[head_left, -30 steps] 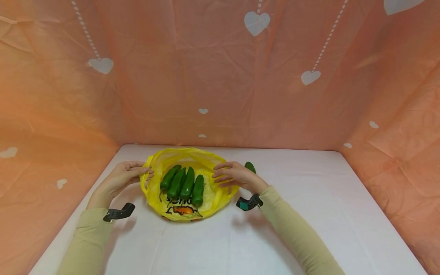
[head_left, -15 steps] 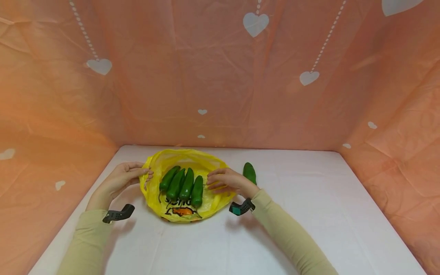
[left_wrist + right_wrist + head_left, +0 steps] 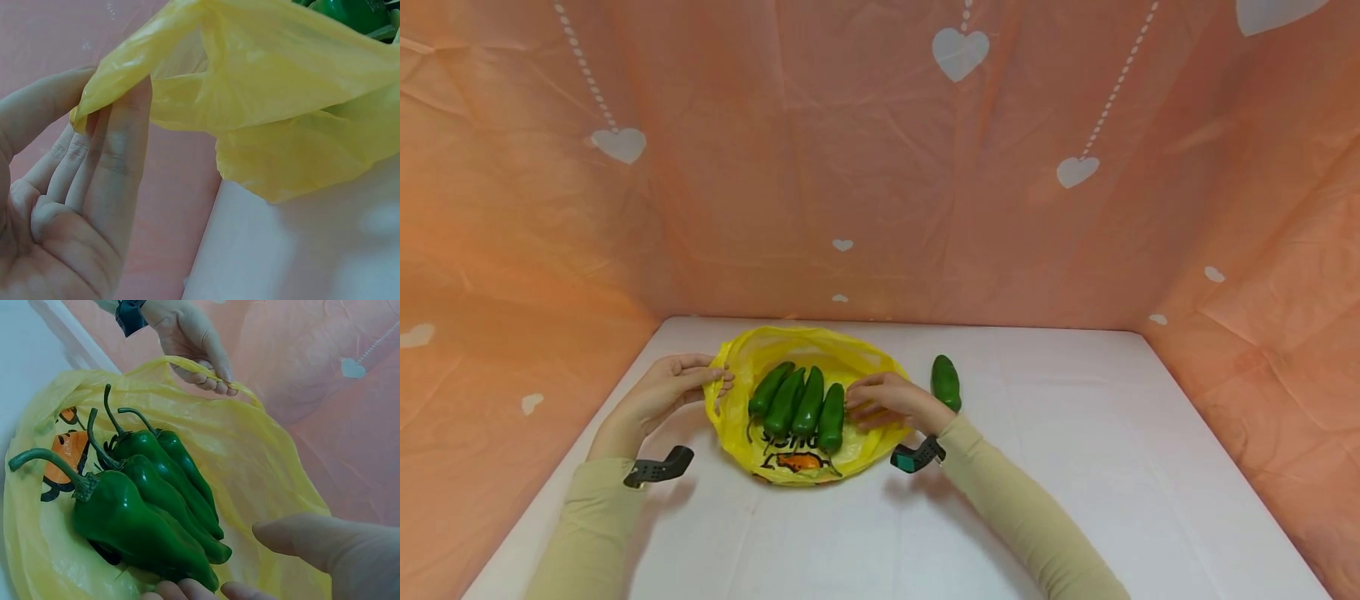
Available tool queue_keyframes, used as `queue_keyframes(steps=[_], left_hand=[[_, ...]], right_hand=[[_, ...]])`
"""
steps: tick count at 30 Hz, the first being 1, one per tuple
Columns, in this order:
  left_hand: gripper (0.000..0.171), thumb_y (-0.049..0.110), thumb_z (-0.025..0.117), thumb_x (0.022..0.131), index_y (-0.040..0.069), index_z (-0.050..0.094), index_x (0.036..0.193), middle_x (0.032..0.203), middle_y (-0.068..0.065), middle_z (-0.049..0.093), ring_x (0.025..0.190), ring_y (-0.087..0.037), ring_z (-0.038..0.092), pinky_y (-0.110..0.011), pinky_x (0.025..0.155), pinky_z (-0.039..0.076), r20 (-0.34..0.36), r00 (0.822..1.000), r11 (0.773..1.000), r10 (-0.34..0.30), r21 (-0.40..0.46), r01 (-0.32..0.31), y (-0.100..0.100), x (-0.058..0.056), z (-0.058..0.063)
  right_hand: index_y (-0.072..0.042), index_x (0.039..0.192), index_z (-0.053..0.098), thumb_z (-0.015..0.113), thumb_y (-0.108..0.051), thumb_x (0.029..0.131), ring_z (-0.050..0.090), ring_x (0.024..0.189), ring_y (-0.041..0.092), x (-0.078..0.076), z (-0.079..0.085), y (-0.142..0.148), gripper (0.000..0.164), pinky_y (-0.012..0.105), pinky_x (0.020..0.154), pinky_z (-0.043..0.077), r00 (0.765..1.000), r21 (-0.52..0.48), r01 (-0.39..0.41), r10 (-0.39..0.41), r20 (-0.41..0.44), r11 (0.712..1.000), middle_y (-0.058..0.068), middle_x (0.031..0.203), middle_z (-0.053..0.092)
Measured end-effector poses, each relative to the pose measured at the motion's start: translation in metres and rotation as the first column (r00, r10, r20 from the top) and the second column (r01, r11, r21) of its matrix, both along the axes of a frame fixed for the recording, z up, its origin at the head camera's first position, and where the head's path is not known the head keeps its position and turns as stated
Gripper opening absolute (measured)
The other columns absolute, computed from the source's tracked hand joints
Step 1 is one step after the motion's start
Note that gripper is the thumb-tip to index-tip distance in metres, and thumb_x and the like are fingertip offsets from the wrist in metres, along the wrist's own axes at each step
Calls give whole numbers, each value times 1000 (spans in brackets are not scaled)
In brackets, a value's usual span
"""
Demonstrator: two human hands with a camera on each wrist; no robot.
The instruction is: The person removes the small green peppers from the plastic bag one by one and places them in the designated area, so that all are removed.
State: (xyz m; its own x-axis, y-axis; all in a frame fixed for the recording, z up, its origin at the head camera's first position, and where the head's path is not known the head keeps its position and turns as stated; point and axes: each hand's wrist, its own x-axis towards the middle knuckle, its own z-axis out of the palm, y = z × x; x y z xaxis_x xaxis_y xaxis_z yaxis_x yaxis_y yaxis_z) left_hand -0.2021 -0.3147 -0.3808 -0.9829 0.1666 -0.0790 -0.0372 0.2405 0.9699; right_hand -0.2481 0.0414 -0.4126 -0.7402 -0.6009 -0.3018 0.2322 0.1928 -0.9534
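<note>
The left hand (image 3: 662,392) pinches the rim of a yellow plastic bag (image 3: 850,350) between thumb and fingers; the left wrist view confirms a fold of film clamped there. The right hand (image 3: 898,402) lies over the right side of the bag's mouth, thumb and fingers parted and gripping nothing. Its fingertips are just beside the nearest pepper; contact cannot be determined. The two hands are well apart.

The bag lies with its mouth spread wide on a white counter (image 3: 1150,467). Inside it, four green peppers (image 3: 808,404) rest side by side, stems toward the person, tips toward the far side. Black lettering and an orange print show on the film near the stems. A fifth green pepper (image 3: 945,383) lies outside the bag, on the counter beyond the right wrist.

Both forearms are in pale green sleeves (image 3: 1015,508). Orange fabric (image 3: 880,167) with white hearts surrounds the counter.
</note>
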Motion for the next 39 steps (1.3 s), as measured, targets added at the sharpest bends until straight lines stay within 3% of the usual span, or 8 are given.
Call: queue_keyframes(steps=[25,34,39], left_hand=[[51,21,62,95,-18,49,124,95,-3,72,89,-15,68,-28,82,55,14,1000,999,-1,44,0,4,1,2],[50,22,62,95,-18,49,123,96,-4,72,90,-15,68,-29,83,55,15,1000,999,-12,34,12,3,2,3],[51,23,62,95,-18,50,123,97,-4,72,90,-15,68,-29,83,55,16,1000,1000,-13,29,13,2,2,2]], right_hand=[[4,112,66,70,-22,89,68,88,30,2,-6,-19,35,40,75,58,998,89,68,-68,-3,994,15,97,67],[8,129,51,78,-24,81,68,82,26,4,-8,-27,64,39,71,58,990,119,144,-144,-16,982,16,114,60],[7,130,50,82,-27,77,69,79,26,3,-9,-30,71,38,69,59,985,150,173,-169,-40,973,16,109,61]])
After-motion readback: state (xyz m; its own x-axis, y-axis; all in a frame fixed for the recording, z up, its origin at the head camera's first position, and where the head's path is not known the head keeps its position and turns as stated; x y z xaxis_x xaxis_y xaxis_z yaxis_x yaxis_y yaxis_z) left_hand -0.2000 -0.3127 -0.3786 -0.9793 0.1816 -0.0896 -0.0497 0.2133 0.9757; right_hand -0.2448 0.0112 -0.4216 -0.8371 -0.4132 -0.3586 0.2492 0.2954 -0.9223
